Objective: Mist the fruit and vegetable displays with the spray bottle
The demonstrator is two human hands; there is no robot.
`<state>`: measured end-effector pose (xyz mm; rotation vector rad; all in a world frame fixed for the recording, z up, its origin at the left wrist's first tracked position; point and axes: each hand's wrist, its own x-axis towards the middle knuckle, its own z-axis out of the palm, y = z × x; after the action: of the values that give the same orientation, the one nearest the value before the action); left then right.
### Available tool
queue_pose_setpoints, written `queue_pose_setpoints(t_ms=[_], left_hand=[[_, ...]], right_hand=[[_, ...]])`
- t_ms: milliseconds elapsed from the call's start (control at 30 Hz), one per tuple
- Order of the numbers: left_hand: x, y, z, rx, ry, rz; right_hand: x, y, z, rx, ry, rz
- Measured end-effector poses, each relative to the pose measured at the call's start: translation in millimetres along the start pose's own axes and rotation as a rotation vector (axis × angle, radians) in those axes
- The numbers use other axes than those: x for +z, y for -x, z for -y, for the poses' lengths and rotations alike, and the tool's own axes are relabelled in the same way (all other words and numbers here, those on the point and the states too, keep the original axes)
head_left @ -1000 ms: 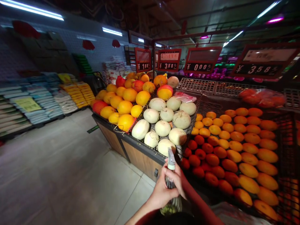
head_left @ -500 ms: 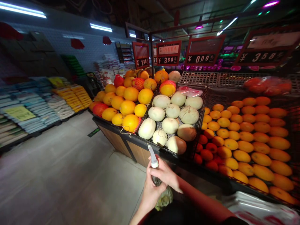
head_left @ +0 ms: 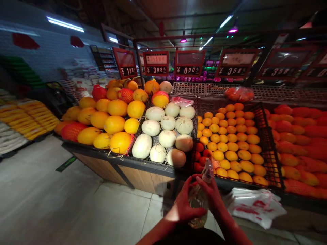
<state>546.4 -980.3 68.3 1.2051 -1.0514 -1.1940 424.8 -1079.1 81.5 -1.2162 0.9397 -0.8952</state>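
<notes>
The fingers point(head_left: 198, 213) of the left hand point(head_left: 182, 205) and right hand point(head_left: 210, 191) were closed around a clear spray bottle point(head_left: 197, 197), its spray head point(head_left: 208, 170) projecting above them. Beyond the fingers, a table point(head_left: 143, 177) bore pale melons point(head_left: 167, 139) to the left, yellow melons point(head_left: 114, 125) farther left, and oranges point(head_left: 232, 146) to the right; plastic bags point(head_left: 255, 206) were nearer, right of the fingers.

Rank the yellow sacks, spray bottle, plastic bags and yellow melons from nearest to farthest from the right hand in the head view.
From the right hand:
1. spray bottle: in its grip.
2. plastic bags: to its right, at the front of the stand.
3. yellow melons: left part of the stand.
4. yellow sacks: far left, past the stand.
</notes>
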Motion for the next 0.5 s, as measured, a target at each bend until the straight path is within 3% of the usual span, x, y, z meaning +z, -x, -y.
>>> queue_pose_setpoints(t_ms=[133, 267, 333, 500], left_hand=[[-5.7, 4.9, 19.1, -0.231, 0.128, -0.057], [-18.2, 26.1, 25.6, -0.355, 0.491, -0.176], [-26.6, 41.3, 19.8, -0.317, 0.597, -0.242], [-49.7, 74.7, 7.4, -0.119, 0.616, -0.490]], right_hand=[[1.6, -7.8, 10.8, -0.087, 0.023, -0.029], [36.6, -19.6, 16.7, -0.163, 0.040, 0.092], [63.2, -24.7, 17.7, -0.168, 0.054, 0.207], [137.8, -26.6, 24.3, -0.244, 0.147, 0.497]])
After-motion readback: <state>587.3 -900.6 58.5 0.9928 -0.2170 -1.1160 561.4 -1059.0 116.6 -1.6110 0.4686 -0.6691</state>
